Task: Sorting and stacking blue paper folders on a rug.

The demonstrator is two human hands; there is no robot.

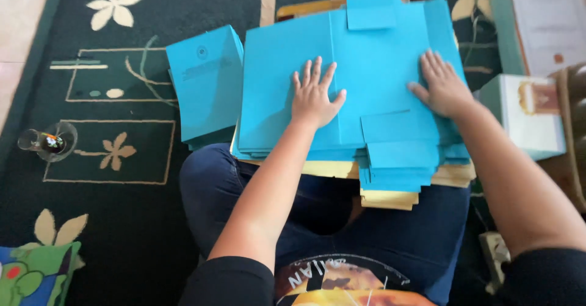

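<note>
While both hands press flat, left hand (314,98) & right hand (444,89) w/ fingers spread open, gripping nothing, on 1 blue card stack (366,68), 2nd blue pile (206,83) beside, 1 glass (49,141) on carpet (122,233).

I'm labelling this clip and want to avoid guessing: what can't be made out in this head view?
- Stack of flat blue card sheets: the count is hidden, since the top sheet covers the rest.
- Yellowish sheets underneath: only the edges show below the blue stack.
- Left hand and right hand: the palms lie flat on the top sheet, out of sight.
- White and teal box: its far part is cut off by the right edge.
</note>
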